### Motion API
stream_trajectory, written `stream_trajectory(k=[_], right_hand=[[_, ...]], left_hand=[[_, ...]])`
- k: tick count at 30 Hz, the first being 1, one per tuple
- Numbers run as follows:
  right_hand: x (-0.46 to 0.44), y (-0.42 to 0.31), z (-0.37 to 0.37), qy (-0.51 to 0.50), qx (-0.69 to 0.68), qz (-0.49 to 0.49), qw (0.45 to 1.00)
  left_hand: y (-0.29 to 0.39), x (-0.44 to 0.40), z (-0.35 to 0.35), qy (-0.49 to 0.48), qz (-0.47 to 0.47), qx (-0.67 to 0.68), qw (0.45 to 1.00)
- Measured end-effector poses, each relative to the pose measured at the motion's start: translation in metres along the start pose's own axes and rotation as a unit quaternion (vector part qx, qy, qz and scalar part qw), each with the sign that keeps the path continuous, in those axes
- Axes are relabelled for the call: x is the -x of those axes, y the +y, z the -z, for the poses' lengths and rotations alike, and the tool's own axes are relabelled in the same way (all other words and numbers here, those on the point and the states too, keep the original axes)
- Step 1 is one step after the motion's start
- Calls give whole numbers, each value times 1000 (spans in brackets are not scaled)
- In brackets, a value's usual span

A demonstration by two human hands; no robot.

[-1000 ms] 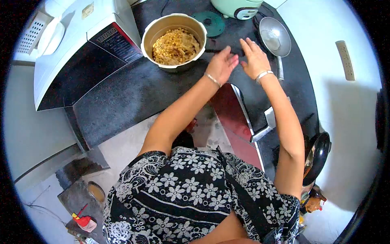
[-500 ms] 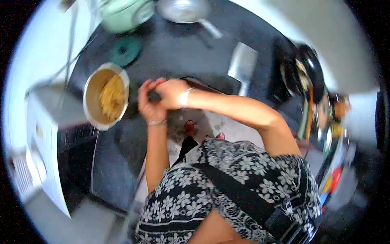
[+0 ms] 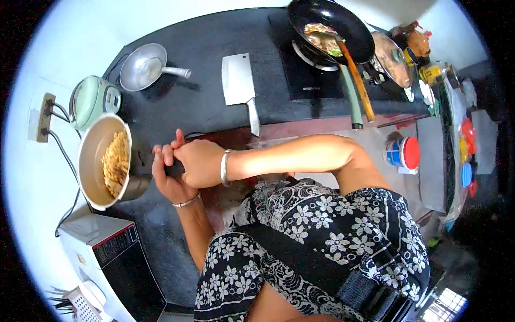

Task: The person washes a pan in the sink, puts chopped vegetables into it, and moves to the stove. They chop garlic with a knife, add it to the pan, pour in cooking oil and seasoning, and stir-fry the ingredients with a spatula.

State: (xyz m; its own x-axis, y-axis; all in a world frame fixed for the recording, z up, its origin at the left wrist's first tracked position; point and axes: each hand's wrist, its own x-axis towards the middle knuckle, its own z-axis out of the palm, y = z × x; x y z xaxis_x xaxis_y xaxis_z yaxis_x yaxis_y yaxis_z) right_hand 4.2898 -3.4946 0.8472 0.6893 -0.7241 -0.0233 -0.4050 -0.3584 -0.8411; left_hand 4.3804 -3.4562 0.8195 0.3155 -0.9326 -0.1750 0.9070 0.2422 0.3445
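A deep pot [image 3: 90, 161] with a pale inside tips its mouth towards the left and holds yellow, noodle-like food [image 3: 115, 163]. Its dark handle [image 3: 175, 168] points at my hands. My left hand [image 3: 174, 180] cups that handle from below, palm up, with its fingertips showing past it. From the other side my right hand [image 3: 203, 161] closes over the handle, its fingers mostly hidden. The two hands touch each other. Whether the pot rests on the counter or is held above it, I cannot tell.
On the dark counter [image 3: 198, 48] lie a cleaver [image 3: 238, 80] and a small metal pan [image 3: 142, 67]. A green rice cooker [image 3: 94, 102] stands behind the pot. At the right, a black wok [image 3: 338, 27] with food and a wooden-handled spatula [image 3: 354, 75] sits over the stove.
The view has turned right and sharpened, so the cleaver, pan and rice cooker appear further left and the wok shows fully. Both hands remain on the pot handle.
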Motion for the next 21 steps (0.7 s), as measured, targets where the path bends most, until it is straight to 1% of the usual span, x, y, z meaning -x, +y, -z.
stream_trajectory(k=[1, 3, 4, 5, 6, 7, 8, 9, 10, 11, 12, 14, 16, 18, 19, 20, 21], right_hand=[[-6, 1, -5, -24, 35, -18, 999], [-17, -2, -8, -82, 19, -49, 995], [-4, -2, 13, -111, 12, -63, 992], [24, -2, 67, -106, 13, -68, 992], [75, 0, 140, -102, 13, -73, 992], [136, 6, 213, -21, 27, -94, 995], [200, 18, 282, 59, 38, -116, 991], [257, 40, 337, 184, 36, -106, 977], [297, 63, 373, 306, 34, -95, 947], [319, 80, 393, 344, 135, -108, 923], [324, 92, 396, 378, 235, -119, 888], [322, 113, 385, 346, 327, -180, 861], [322, 120, 379, 285, 288, -275, 872], [312, 131, 365, 265, 218, -291, 893], [304, 135, 356, 245, 128, -308, 910], [295, 144, 343, 258, 140, -263, 919], [294, 145, 342, 257, 124, -263, 921]], left_hand=[[6, -5, 2, -16, 16, -1, 1000], [25, -17, 4, -28, 50, -18, 998], [19, -16, -2, -32, 82, 3, 996], [-6, -22, -25, -66, 125, 15, 990], [-47, -16, -63, -99, 169, 25, 980], [-95, 0, -114, -112, 213, 19, 970], [-146, 12, -158, -160, 261, 20, 952], [-188, 17, -199, -205, 309, 19, 928], [-213, 15, -229, -247, 358, 17, 900], [-220, 22, -237, -198, 345, -19, 917], [-212, 17, -232, -193, 343, -49, 918], [-197, 2, -225, -182, 342, -113, 915], [-198, -5, -230, -174, 371, -141, 901], [-201, -19, -227, -197, 400, -177, 878], [-200, -22, -231, -176, 416, -205, 868], [-206, -26, -234, -159, 433, -236, 855], [-207, -29, -233, -155, 444, -245, 848]])
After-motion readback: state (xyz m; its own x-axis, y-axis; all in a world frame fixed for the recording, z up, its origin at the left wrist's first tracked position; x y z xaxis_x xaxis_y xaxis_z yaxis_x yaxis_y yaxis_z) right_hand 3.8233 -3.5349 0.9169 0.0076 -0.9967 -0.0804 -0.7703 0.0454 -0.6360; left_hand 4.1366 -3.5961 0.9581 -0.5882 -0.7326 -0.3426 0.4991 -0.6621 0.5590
